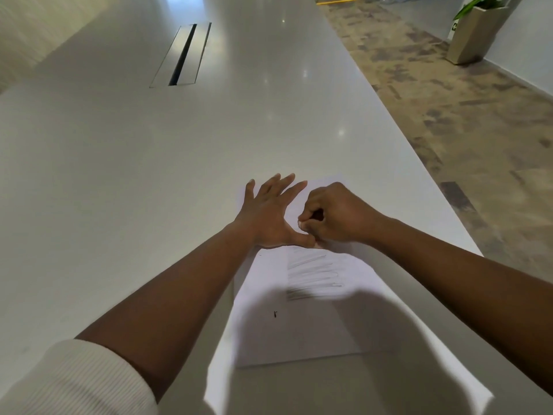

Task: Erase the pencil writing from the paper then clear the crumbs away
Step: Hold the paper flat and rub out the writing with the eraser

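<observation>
Two hands work near the table's (149,175) right edge. Your left hand (269,214) lies flat, fingers spread, pressing the paper's (299,330) far end. Your right hand (335,217) curls tight, fingertips pinched on something too hidden to name, touching the sheet just above the pencil writing (312,274). A cable slot (181,55) sits far off; a planter (475,31) stands on the carpet.

Both forearms are reaching forward, bare, converging. Left hand (269,215) is lying flat, palm down, fingers spread and straight, thumb stretched toward the right hand (332,218). Right hand is curling into a loose fist, fingertips pinched together; whatever they are gripping is hidden.
</observation>
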Demonstrator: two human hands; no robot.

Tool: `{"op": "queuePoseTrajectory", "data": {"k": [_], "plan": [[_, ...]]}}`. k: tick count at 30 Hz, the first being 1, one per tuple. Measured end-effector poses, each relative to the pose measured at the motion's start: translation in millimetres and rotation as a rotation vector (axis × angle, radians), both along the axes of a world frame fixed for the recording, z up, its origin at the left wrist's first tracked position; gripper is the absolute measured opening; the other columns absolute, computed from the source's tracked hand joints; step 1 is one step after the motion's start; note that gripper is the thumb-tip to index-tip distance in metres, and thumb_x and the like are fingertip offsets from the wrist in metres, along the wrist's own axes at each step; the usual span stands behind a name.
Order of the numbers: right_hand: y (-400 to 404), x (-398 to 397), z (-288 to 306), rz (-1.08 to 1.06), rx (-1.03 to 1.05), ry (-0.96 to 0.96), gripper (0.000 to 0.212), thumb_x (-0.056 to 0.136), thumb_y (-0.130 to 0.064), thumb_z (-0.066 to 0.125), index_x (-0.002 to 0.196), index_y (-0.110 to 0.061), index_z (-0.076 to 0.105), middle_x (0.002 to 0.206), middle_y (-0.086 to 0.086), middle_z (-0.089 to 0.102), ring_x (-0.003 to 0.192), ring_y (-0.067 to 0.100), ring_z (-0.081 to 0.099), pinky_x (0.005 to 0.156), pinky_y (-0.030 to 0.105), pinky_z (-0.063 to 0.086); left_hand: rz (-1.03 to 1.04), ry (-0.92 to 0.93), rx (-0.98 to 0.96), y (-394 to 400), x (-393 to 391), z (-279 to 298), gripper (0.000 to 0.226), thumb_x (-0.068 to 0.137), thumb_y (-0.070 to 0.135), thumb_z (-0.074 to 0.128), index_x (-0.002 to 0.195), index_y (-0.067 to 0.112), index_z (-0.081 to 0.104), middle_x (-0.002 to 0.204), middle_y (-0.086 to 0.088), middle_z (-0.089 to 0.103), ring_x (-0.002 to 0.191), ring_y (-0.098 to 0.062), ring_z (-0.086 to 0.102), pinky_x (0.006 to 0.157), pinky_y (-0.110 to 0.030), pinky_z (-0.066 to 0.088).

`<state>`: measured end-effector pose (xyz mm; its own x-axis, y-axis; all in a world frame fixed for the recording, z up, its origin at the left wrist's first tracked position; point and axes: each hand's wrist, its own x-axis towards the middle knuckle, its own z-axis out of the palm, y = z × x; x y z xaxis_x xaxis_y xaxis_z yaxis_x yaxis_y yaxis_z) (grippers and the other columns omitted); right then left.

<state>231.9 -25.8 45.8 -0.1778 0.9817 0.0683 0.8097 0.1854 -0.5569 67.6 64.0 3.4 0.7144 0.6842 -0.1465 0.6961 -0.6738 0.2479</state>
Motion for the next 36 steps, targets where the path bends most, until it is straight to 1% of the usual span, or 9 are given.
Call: {"op": "queuePoseTrajectory", "data": {"k": [5,9,12,15,18,26,29,32,36], "plan": [[18,18,4,-0.167,0.103,-0.030,0.007,0.081,-0.009,0.073,0.083,-0.006,0.079,0.082,0.006,0.070,0.070,0.013,0.058,0.072,0.027,0.050,0.015,-0.027,-0.027,-1,-1,1,0.141,0.043,0.112,0.038,0.162,0.045,0.002,0.173,0.013,-0.004,0.157,-0.010,-0.015,0.123,-0.058,-0.014],[9,10,3,-0.071,0.087,-0.010,0.005,0.078,-0.007,0.073,0.076,-0.006,0.078,0.075,0.005,0.069,0.066,0.014,0.058,0.068,0.027,0.048,0.011,-0.027,-0.024,-1,0,0,0.142,0.042,0.112,0.039,0.162,0.046,0.002,0.172,0.013,-0.004,0.157,-0.010,-0.014,0.123,-0.058,-0.013],[-2,-3,0,0.051,0.018,0.005,0.007,0.076,-0.007,0.073,0.071,-0.010,0.077,0.068,-0.002,0.068,0.064,0.009,0.060,0.064,0.018,0.047,-0.001,0.005,0.003,1,0,1,0.139,0.043,0.104,0.041,0.162,0.045,0.002,0.173,0.012,-0.004,0.158,-0.011,-0.012,0.123,-0.059,-0.010],[7,4,0,-0.032,0.036,0.035,0.005,0.077,-0.009,0.075,0.073,-0.011,0.077,0.070,-0.006,0.066,0.063,0.005,0.059,0.063,0.014,0.042,0.007,-0.014,-0.012,0,0,0,0.141,0.043,0.110,0.040,0.162,0.045,0.002,0.173,0.013,-0.004,0.158,-0.011,-0.013,0.123,-0.059,-0.011],[19,14,2,-0.161,0.082,0.012,0.004,0.079,-0.009,0.074,0.080,-0.008,0.078,0.078,0.002,0.069,0.066,0.009,0.057,0.066,0.019,0.042,0.015,-0.032,-0.021,-1,-1,-1,0.141,0.042,0.113,0.039,0.161,0.047,0.002,0.172,0.013,-0.004,0.157,-0.010,-0.014,0.123,-0.059,-0.013],[9,-5,0,0.023,-0.068,0.051,0.004,0.076,-0.010,0.076,0.073,-0.013,0.077,0.072,-0.002,0.071,0.067,0.007,0.063,0.064,0.016,0.048,0.001,-0.007,0.007,1,0,-2,0.138,0.045,0.105,0.046,0.161,0.046,0.001,0.173,0.012,-0.003,0.158,-0.011,-0.013,0.123,-0.059,-0.011],[19,4,1,-0.088,-0.047,0.086,0.005,0.076,-0.010,0.077,0.072,-0.011,0.077,0.072,-0.001,0.072,0.062,0.007,0.062,0.064,0.020,0.049,0.011,-0.032,-0.018,0,0,-1,0.140,0.044,0.111,0.043,0.161,0.047,0.001,0.172,0.014,-0.004,0.157,-0.010,-0.014,0.123,-0.059,-0.013],[26,15,3,-0.200,0.023,0.054,0.002,0.078,-0.011,0.077,0.077,-0.009,0.078,0.073,-0.004,0.069,0.060,0.000,0.057,0.063,0.012,0.043,0.013,-0.043,-0.021,-1,-1,-1,0.140,0.043,0.112,0.042,0.161,0.047,0.002,0.173,0.013,-0.003,0.157,-0.010,-0.014,0.122,-0.059,-0.014],[23,16,2,-0.159,-0.031,0.019,0.001,0.076,-0.011,0.077,0.076,-0.009,0.078,0.077,-0.001,0.073,0.064,0.002,0.058,0.061,0.008,0.042,0.019,-0.042,-0.017,-1,0,-2,0.142,0.042,0.113,0.041,0.161,0.047,0.002,0.172,0.013,-0.003,0.157,-0.009,-0.014,0.123,-0.058,-0.014]]}}
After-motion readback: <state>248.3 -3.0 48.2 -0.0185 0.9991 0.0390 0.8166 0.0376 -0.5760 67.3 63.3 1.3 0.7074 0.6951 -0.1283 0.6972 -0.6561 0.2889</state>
